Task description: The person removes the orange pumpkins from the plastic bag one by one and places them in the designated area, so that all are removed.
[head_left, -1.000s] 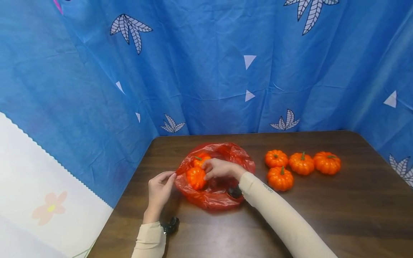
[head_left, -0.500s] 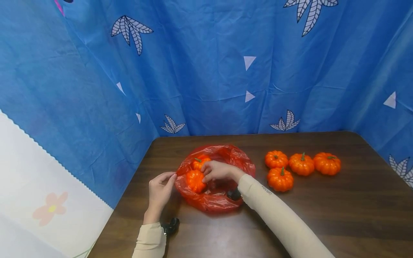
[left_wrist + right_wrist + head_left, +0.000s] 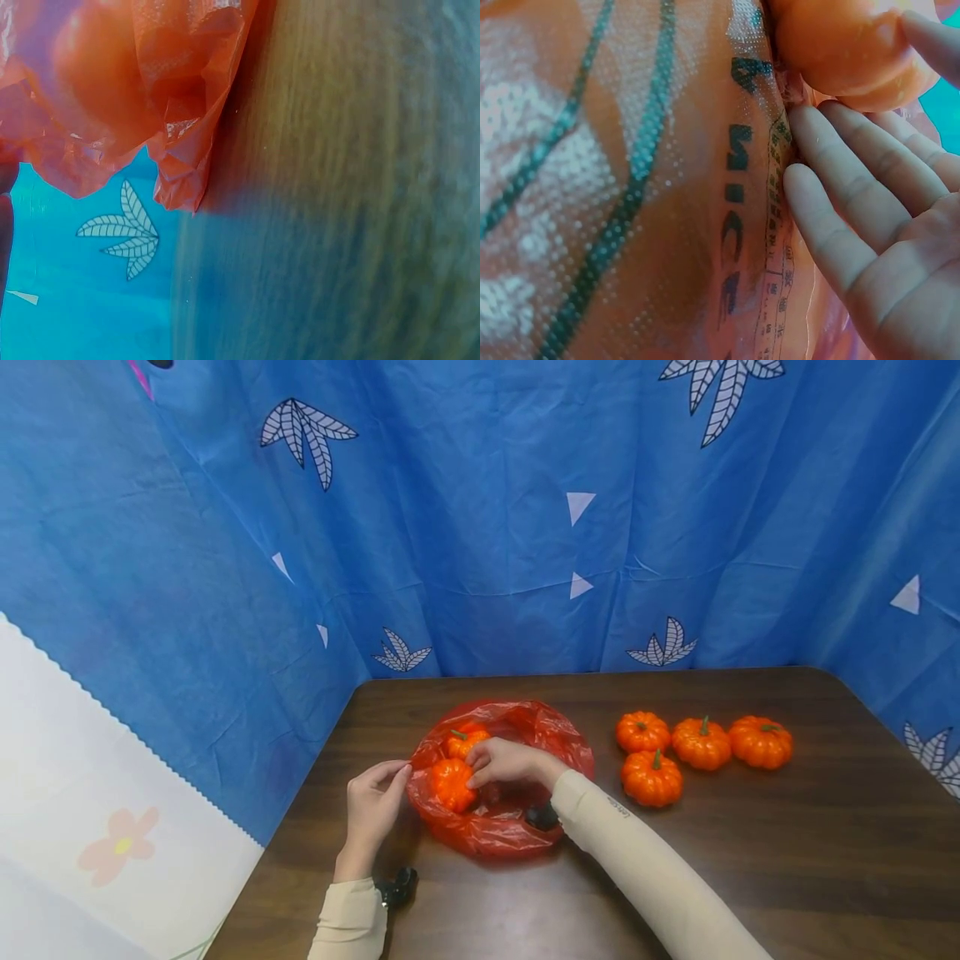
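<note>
In the head view a red plastic bag (image 3: pixel 543 722) lies wide open on the table. My left hand (image 3: pixel 372 802) pinches the left edge of its rim between thumb and fingers. Inside, toward the left, sit two small orange pumpkins: a rear pumpkin (image 3: pixel 465 741) with a green stem, and a front pumpkin (image 3: pixel 450 787). My right hand (image 3: pixel 510 760) reaches into the bag and holds the front pumpkin at its right side. In the right wrist view, the thumb lies against that pumpkin (image 3: pixel 847 52), fingertips at its lower edge. The left wrist view shows the crumpled bag (image 3: pixel 187 97).
To the right of the bag stand several more pumpkins (image 3: pixel 701 743) in a loose group on the dark wooden table (image 3: pixel 825 860). A blue patterned curtain (image 3: pixel 495 527) hangs behind the table. Black wrist gear (image 3: pixel 397 887) sits at the left cuff.
The front pumpkin has shifted slightly left and toward me, with my right hand moving a little along with it. My left hand stays at the bag's rim.
</note>
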The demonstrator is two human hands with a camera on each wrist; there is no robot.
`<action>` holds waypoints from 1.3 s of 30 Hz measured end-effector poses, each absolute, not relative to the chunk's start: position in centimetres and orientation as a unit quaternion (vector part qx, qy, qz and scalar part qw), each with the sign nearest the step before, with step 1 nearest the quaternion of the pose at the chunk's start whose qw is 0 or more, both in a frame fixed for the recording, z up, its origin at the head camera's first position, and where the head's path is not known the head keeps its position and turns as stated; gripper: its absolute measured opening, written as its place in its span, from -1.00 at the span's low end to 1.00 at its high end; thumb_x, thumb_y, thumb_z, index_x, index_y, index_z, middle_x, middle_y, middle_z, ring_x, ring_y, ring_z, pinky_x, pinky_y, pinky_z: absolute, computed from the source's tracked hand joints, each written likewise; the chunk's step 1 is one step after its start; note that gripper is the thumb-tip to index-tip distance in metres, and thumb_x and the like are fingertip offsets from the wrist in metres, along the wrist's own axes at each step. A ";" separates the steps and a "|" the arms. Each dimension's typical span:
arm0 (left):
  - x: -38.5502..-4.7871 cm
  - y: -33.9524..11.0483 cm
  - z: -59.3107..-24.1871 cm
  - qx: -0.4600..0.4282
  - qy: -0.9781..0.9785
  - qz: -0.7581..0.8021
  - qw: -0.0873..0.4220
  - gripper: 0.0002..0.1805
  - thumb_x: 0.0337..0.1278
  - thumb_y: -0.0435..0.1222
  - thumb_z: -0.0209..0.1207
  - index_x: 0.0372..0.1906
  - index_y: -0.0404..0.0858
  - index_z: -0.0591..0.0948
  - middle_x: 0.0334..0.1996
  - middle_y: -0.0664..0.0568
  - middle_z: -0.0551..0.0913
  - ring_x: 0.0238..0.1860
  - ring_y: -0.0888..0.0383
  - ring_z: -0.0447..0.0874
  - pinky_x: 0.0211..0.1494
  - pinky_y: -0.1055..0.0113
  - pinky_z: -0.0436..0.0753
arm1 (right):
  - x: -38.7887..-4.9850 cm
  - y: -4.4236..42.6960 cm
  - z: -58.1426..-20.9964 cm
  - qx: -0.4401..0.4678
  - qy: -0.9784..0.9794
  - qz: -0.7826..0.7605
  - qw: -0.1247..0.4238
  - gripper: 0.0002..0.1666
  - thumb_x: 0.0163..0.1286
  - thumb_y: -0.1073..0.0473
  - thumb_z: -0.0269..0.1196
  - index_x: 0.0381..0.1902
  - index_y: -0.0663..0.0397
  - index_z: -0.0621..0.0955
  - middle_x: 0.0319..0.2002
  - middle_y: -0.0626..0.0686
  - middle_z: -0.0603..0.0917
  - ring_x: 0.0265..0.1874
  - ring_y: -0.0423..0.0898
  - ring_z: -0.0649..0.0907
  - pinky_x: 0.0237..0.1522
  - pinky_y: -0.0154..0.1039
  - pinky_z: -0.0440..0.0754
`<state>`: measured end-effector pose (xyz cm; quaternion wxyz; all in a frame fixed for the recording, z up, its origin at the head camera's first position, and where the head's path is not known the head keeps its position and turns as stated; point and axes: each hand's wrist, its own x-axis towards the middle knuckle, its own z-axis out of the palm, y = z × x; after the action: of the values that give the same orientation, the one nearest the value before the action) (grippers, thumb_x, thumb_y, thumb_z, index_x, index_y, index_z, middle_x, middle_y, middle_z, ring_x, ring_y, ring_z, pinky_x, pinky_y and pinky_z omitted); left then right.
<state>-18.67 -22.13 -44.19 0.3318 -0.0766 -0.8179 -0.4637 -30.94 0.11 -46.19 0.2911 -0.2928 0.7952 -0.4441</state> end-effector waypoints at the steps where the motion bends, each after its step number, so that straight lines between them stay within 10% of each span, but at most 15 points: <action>1: -18.7 -22.1 -44.2 -0.078 -0.818 -0.462 0.334 -0.94 0.05 -0.59 0.33 -0.33 -0.52 0.74 -0.35 -0.27 0.79 -0.33 -0.18 0.74 -0.10 0.73 0.58 | -30.9 0.1 -46.2 -0.292 0.796 -0.445 0.290 -0.49 0.26 0.06 0.43 0.10 0.12 0.58 0.10 0.10 0.65 0.03 -0.05 0.64 0.21 -0.06 0.64; 39: -18.7 -22.0 -44.3 -0.087 -0.816 -0.460 0.339 -0.93 0.03 -0.59 0.34 -0.33 -0.52 0.74 -0.37 -0.27 0.79 -0.39 -0.02 0.75 -0.18 0.74 0.59 | -30.0 -0.8 -45.4 -0.289 0.762 -0.482 0.323 -0.52 0.34 0.01 0.36 0.15 0.08 0.64 0.07 0.01 0.66 -0.06 -0.07 0.63 0.15 -0.07 0.66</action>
<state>-18.73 -22.04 -44.33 0.3393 -0.0872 -0.8156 -0.4605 -30.00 -0.76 -45.41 0.3229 -0.2888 0.7617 -0.4817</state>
